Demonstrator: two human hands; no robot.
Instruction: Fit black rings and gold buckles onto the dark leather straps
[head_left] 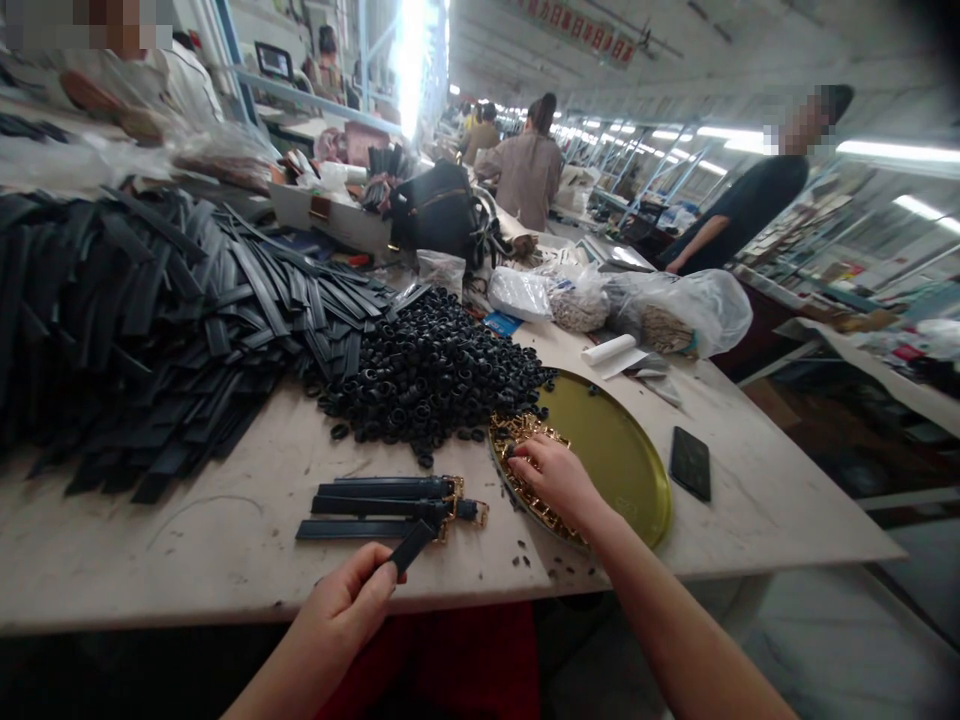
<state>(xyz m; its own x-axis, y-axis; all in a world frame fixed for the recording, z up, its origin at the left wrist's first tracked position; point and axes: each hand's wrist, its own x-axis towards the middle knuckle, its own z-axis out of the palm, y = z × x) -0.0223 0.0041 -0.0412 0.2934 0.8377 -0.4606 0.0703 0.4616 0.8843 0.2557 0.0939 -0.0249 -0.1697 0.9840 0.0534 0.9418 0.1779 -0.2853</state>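
My left hand [358, 595] grips a short dark leather strap [414, 547] between thumb and fingers at the table's front edge. Just behind it lie several similar straps with gold buckles [375, 506], side by side. My right hand [553, 478] reaches over a round gold-coloured tray [626, 450]. Its fingers are pinched together, with a small black loop [511, 452] at the tips. Beneath them, a heap of gold buckles [517, 430] covers the tray's left side; the fingers hide part of it. Behind the finished-looking straps rises a pile of small black loops [435, 370].
A large stack of dark straps [172, 310] fills the table's left. A phone [690, 463] lies right of the tray. Farther back are a black bag [435, 205], plastic-wrapped bundles [675, 310] and a white paper roll [609, 350]. A person in dark clothing [750, 215] stands at right.
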